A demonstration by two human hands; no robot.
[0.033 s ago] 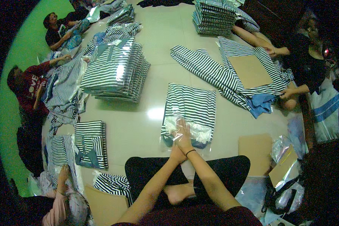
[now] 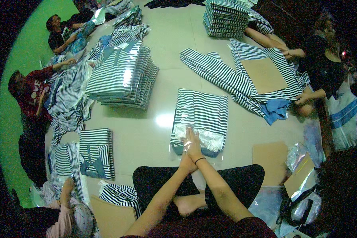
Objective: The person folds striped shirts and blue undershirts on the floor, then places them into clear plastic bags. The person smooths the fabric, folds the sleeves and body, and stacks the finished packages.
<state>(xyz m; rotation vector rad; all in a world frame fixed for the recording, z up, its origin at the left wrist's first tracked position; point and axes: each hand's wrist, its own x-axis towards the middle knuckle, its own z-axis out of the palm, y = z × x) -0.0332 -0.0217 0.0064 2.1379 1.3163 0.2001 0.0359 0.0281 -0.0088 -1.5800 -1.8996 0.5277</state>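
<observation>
A folded black-and-white striped garment in a clear plastic bag (image 2: 202, 105) lies on the floor in front of me. White lace and a dark blue-grey part show at its near end. My right hand (image 2: 193, 146), with a black band at the wrist, rests on the bag with its fingers stretched out over the lace. My left hand (image 2: 187, 162) crosses against it at the bag's near edge. The right hand covers the left one's fingers, so their shape does not show.
Bagged striped garments form a stack (image 2: 115, 75) at left and another stack (image 2: 226, 20) at far right. A co-worker at right handles a striped garment with a cardboard sheet (image 2: 263, 75) on it. Cardboard (image 2: 269, 162) and plastic bags lie right of my knee. More co-workers sit at left.
My hands keep their place on the bagged garment. At lower left a co-worker's hand has shifted slightly over a striped garment. The whole view has shifted very little.
</observation>
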